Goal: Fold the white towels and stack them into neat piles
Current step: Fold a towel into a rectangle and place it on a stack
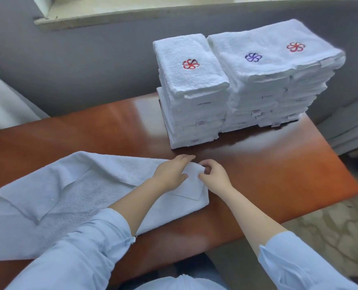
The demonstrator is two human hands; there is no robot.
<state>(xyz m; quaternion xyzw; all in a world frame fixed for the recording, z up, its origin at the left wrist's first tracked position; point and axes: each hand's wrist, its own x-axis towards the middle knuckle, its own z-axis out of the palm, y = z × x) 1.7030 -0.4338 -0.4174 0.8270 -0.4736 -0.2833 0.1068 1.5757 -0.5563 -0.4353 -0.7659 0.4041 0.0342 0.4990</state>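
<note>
Fingers first: the right hand has its fingertips curled in and pinched on the far right corner of the rumpled white terry towel, and the left hand lies flat right beside it with fingers stretched out together, pressing the same end of the cloth down onto the glossy reddish-brown wooden table. So both hands are bunched at one end, nearly touching each other. The thing that matters for the next move, I reckon: the towel's long axis runs from that corner away to the left and nearer the person, with pretty much the whole length lying left of the fingers, still creased and with a flap turned over near the left edge. The left hand sits on the towel side, so it looks better placed to smooth or hold while the right carries the corner over. Further out, at the far right of the table, well apart from the hands, stand the stacks of folded white towels with embroidered flower logos, one narrower pile on the left and a wider one beside it, touching.
</note>
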